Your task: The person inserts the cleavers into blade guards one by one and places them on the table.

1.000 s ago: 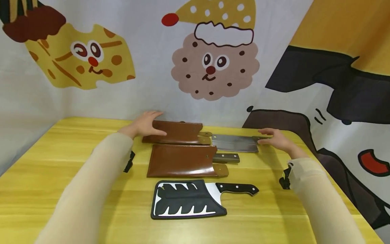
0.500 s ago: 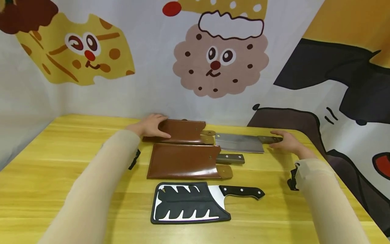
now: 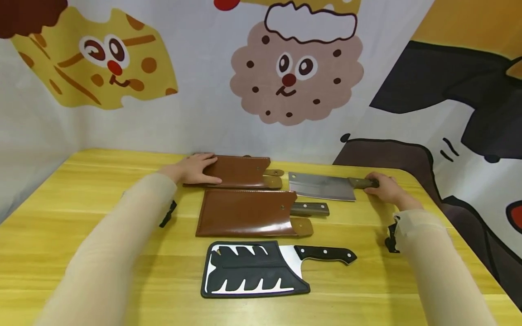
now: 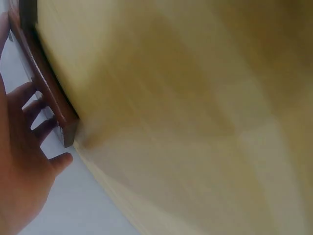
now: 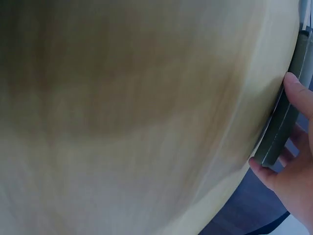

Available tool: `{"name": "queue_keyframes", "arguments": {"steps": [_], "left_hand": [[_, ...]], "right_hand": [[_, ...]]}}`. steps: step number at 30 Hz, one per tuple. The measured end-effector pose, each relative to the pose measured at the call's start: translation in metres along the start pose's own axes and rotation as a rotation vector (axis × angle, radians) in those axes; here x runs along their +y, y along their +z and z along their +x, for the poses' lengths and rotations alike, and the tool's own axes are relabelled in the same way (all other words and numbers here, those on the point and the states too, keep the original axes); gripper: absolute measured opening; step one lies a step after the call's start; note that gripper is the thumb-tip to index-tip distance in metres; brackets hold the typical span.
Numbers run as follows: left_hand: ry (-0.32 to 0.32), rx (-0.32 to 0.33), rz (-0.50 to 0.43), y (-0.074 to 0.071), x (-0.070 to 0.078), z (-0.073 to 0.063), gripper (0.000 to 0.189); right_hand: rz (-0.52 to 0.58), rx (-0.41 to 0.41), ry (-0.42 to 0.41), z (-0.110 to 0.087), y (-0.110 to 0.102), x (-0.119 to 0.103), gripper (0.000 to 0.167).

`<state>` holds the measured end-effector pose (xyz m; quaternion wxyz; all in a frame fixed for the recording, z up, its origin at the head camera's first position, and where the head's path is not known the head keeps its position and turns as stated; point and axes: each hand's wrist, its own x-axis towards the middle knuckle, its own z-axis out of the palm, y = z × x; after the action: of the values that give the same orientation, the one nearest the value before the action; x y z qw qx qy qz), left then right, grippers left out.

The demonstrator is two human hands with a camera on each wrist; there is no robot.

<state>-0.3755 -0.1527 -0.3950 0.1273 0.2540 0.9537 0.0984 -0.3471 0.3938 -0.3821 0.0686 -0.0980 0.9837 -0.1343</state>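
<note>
My left hand (image 3: 196, 170) holds the left part of the back brown leather sheath (image 3: 240, 172), thumb over its near side and fingers toward its back edge. In the left wrist view, several fingertips meet the sheath (image 4: 56, 105); the little finger lies past its end. My right hand (image 3: 383, 188) grips the handle end of a bare cleaver (image 3: 320, 186), which lies right of that sheath with a small gap between. The right wrist view has the dark handle (image 5: 286, 117) between thumb and fingers; the blade is mostly cut off there.
A larger brown sheath (image 3: 244, 213) with a riveted handle (image 3: 309, 208) sticking out lies in front. Nearest is a black-handled cleaver (image 3: 325, 253) in a black-and-white cover (image 3: 248, 271). A printed cloth (image 3: 191, 127) hangs behind the wooden table (image 3: 171, 280).
My right hand has moved along to the cleaver's handle and closed on it. My left hand and the back sheath have shifted slightly left, and the gap to the cleaver has widened.
</note>
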Motion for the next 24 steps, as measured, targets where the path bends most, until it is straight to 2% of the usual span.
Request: {"name": "queue_keyframes", "arguments": {"steps": [5, 9, 13, 17, 24], "left_hand": [[-0.025, 0.005, -0.055, -0.003, -0.02, -0.02, 0.091], [-0.028, -0.013, -0.071, -0.004, -0.03, -0.032, 0.11], [-0.035, -0.047, -0.087, -0.004, -0.03, -0.037, 0.125], [-0.048, -0.06, -0.112, -0.002, -0.027, -0.04, 0.125], [-0.022, 0.029, -0.133, -0.006, -0.029, -0.047, 0.116]], "right_hand": [[0.028, -0.02, 0.019, -0.004, -0.003, 0.001, 0.046], [0.076, -0.057, 0.026, -0.008, -0.005, 0.004, 0.05], [0.164, -0.078, 0.058, -0.016, -0.009, 0.009, 0.053], [0.212, -0.089, 0.085, -0.025, -0.012, 0.011, 0.059], [0.235, -0.078, 0.083, -0.038, -0.023, 0.006, 0.061]]}}
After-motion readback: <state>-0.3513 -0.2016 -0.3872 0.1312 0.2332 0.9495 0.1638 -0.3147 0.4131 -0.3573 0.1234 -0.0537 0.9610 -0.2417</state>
